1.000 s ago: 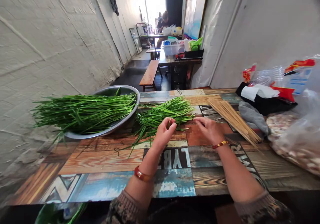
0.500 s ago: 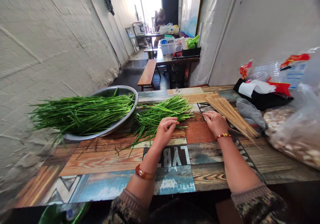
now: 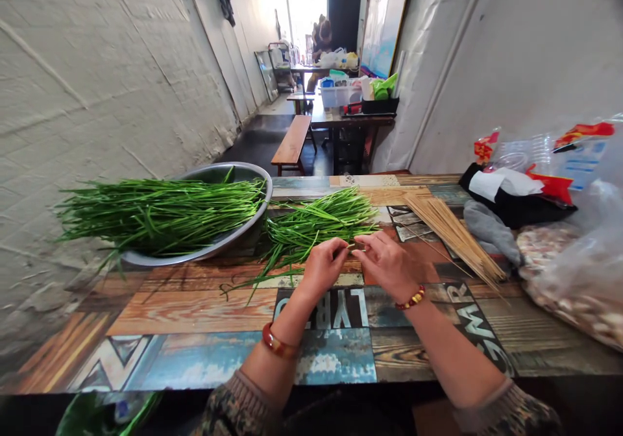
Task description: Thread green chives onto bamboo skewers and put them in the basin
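My left hand (image 3: 325, 261) is closed in a pinch on thin green chives, beside the small pile of chives (image 3: 324, 218) on the table. Pale stem ends show at its fingertips. Close to them, almost touching, is my right hand (image 3: 386, 262), its thumb and fingers pinched together. What lies between those right fingertips is too small to make out. Bamboo skewers (image 3: 455, 236) lie in a fanned bundle to the right, with a single skewer (image 3: 440, 249) apart on the near side. At left, a metal basin (image 3: 243, 231) holds a large heap of long chives (image 3: 160, 215).
Plastic bags, one filled with pale pieces (image 3: 569, 267), crowd the table's right end, beside a grey cloth-like bundle (image 3: 491, 228) and a black bag (image 3: 525, 209). Beyond are a wooden bench (image 3: 293, 139), a further table with bins, and a person (image 3: 321, 37). White brick walls flank both sides.
My right hand has moved left, from beside the skewers to my left hand's fingertips. My left hand stays near the small pile. The view has shifted slightly.
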The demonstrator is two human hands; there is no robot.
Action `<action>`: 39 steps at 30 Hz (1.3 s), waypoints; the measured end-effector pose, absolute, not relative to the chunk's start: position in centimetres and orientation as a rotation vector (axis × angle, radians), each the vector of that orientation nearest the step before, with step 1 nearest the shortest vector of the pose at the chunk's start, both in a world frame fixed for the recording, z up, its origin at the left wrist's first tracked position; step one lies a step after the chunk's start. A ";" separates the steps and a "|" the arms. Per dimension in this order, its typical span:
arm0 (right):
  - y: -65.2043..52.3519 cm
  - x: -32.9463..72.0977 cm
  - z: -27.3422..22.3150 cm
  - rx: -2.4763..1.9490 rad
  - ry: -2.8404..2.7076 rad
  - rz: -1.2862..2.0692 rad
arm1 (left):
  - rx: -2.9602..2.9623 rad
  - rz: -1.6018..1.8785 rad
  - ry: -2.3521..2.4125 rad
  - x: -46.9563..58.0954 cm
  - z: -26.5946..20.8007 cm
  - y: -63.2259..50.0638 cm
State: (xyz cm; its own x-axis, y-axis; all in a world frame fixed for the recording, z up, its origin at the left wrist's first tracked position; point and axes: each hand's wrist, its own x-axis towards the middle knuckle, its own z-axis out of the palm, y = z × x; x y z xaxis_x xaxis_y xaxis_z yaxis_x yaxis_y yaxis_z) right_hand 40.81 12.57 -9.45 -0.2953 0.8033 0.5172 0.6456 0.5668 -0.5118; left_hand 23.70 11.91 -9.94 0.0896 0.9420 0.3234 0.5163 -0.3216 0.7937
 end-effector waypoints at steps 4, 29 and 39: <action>12.7 40.9 -9.5 -1.119 -2.089 0.232 | 1.993 1.037 1.439 24.0 -9.8 11.7; 12.4 40.5 -9.2 -1.078 -2.081 0.114 | 1.931 1.199 1.214 24.3 -9.7 11.8; 12.7 41.2 -8.8 -1.227 -2.057 0.092 | 1.622 1.213 1.328 24.1 -9.6 12.1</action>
